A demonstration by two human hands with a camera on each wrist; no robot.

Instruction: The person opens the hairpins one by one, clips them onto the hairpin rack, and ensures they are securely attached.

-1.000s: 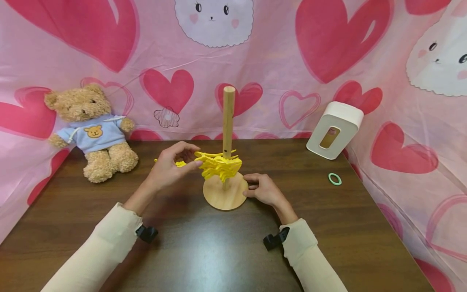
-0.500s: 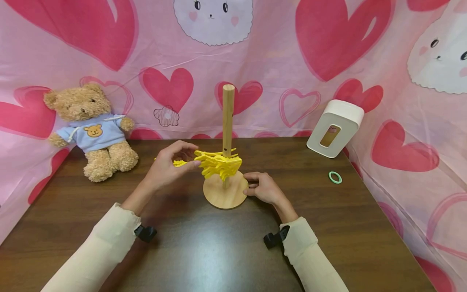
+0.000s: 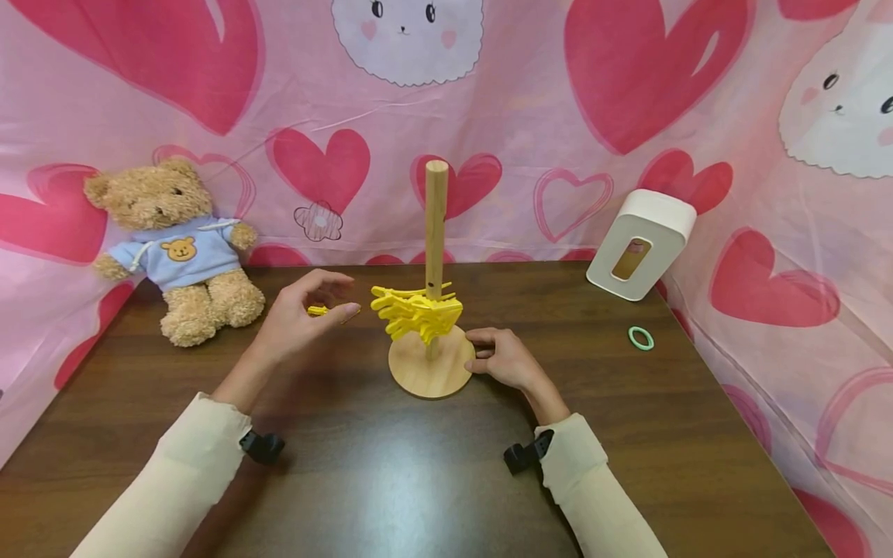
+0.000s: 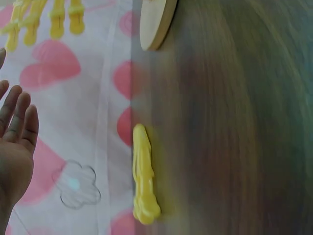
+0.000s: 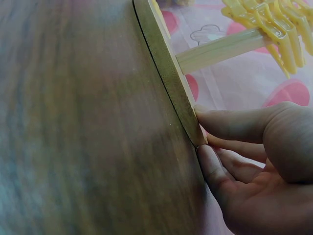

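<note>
In the head view a wooden post (image 3: 436, 225) stands upright on a round wooden base (image 3: 422, 380). A cluster of yellow plastic pieces (image 3: 415, 316) with knobbed, finger-like ends sits around its lower part, above the base. My left hand (image 3: 289, 318) is left of the cluster, fingers spread apart and holding nothing. Behind it, partly hidden, another yellow piece (image 4: 144, 181) lies on the table, as the left wrist view shows. With thumb and fingers my right hand (image 3: 508, 363) pinches the base's right rim, seen close up in the right wrist view.
At the back left a teddy bear (image 3: 181, 248) in a blue shirt leans on the pink heart-print cloth (image 3: 516, 77). A white box (image 3: 638, 248) with a slot stands at the back right. Before it lies a small green ring (image 3: 640, 339) on the dark wooden table (image 3: 391, 480).
My left hand has let go of the yellow cluster and moved left, away from it. The cluster, post and right hand have stayed in place.
</note>
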